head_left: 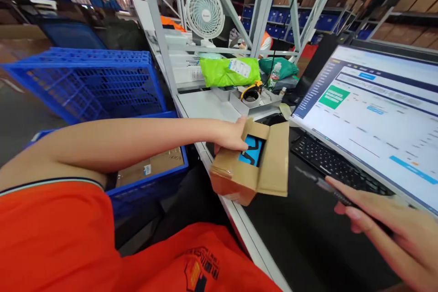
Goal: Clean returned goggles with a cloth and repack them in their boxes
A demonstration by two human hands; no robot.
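My left hand (232,136) grips the near-left edge of a small open cardboard box (251,171) that rests on the front edge of the dark desk (301,232). A blue item with black marks (251,151) lies inside the box, its flaps folded outward. My right hand (386,223) is at the lower right, fingers closed round a thin dark pen-like object (316,183) that points left over the desk, just in front of the black keyboard (333,159).
A large monitor (372,109) stands at the right. Behind the box are a tape dispenser (251,93), a green parcel (229,72), a dark green bag (278,67) and a white fan (204,13). Blue crates (89,82) with a cardboard parcel (150,169) stand at the left.
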